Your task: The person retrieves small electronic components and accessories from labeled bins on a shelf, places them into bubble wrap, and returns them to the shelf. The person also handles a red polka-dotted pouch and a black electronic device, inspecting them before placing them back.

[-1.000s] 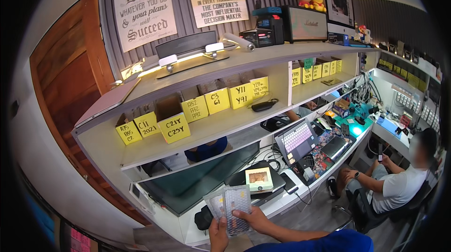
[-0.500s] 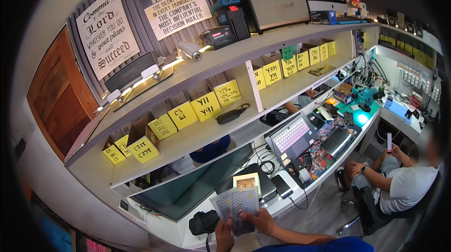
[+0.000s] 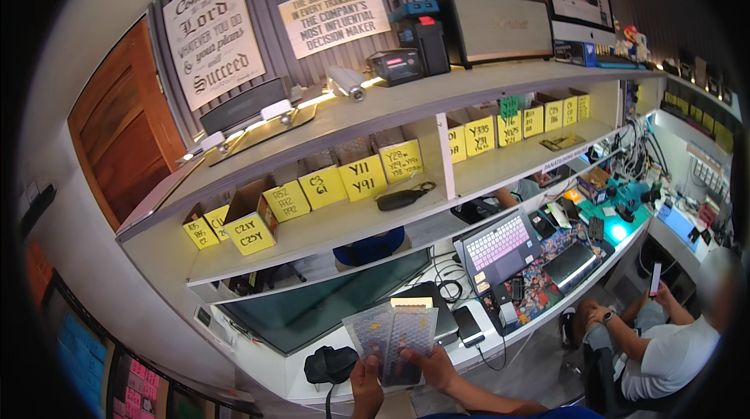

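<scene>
I hold bubble-wrap pouches up in front of me, spread slightly like a fan. My left hand pinches the lower end of a clear bubble-wrap pouch with small yellow marks. My right hand grips a second bubble-wrap pouch, its thumb pressed on the front. Something dark shows through the lower part of this one; what it is I cannot make out. Behind the pouches' upper edge, a pale yellow box shows in part. A black pouch-like item lies on the white desk beside my left hand.
Yellow-labelled boxes line the shelf, with a dark key case before them. Below stands a dark screen. Right of it are a phone and an open laptop. A seated person holds a phone at right.
My view has swung left, so the scene shifts right and more of the wall boards at lower left shows. The pouches now cover more of the yellow box; both hands keep their hold.
</scene>
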Demonstrator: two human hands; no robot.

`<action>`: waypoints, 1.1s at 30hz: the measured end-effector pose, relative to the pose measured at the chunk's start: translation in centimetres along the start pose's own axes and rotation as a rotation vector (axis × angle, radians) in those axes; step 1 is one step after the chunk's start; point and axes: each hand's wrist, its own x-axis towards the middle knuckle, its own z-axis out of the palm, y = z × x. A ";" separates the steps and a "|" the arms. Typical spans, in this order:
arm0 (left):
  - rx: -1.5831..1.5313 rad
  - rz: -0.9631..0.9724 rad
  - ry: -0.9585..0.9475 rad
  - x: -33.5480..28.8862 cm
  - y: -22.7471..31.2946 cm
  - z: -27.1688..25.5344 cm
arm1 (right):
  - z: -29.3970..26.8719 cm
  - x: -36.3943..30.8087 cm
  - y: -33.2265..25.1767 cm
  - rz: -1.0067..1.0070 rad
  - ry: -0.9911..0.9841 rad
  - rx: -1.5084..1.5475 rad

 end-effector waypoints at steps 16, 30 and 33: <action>0.112 0.117 0.081 1.2 3.4 -6.2 | 7.5 2.0 -1.8 -0.093 -0.029 -0.188; -0.008 0.074 -0.256 3.5 7.1 -10.5 | 12.6 3.3 -2.9 -0.074 -0.153 -0.068; 0.100 0.148 -0.229 3.7 8.2 -10.4 | 13.2 4.2 -2.6 -0.304 -0.148 -0.298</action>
